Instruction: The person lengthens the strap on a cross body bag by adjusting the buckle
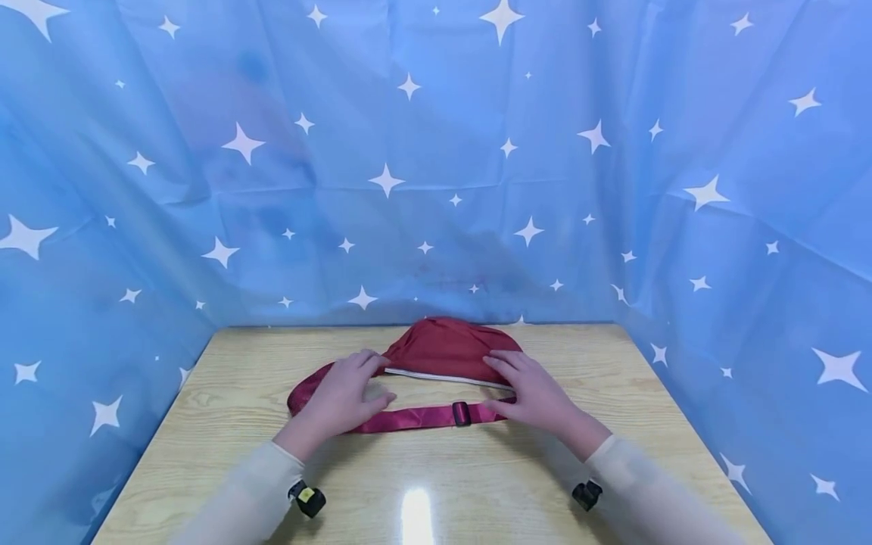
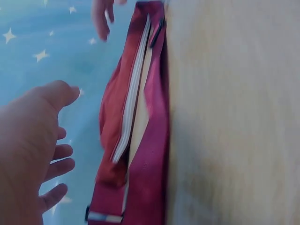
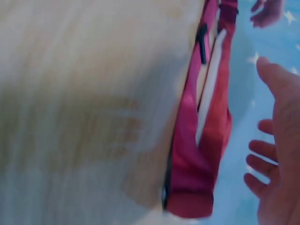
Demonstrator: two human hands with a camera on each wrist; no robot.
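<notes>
A red waist bag (image 1: pixel 446 347) lies on the table, its white zipper (image 1: pixel 436 376) along the side nearer me. The magenta strap (image 1: pixel 415 419) loops round in front, carrying a black slider buckle (image 1: pixel 461 413). My left hand (image 1: pixel 344 395) is over the bag's left end and strap, its fingers spread and relaxed. At the opposite end, my right hand (image 1: pixel 538 390) reaches over the bag's right corner with loosely bent fingers. Both wrist views show a gap between the near hand and the bag (image 2: pixel 119 108), with nothing held. The right end of the strap is partly hidden by my right hand.
The light wood table (image 1: pixel 518 484) carries the bag. A blue cloth with white stars (image 1: pixel 436 227) hangs behind the table and along both sides. Small black cameras (image 1: pixel 309 499) sit at both wrists. A bright reflection shines near the table's front.
</notes>
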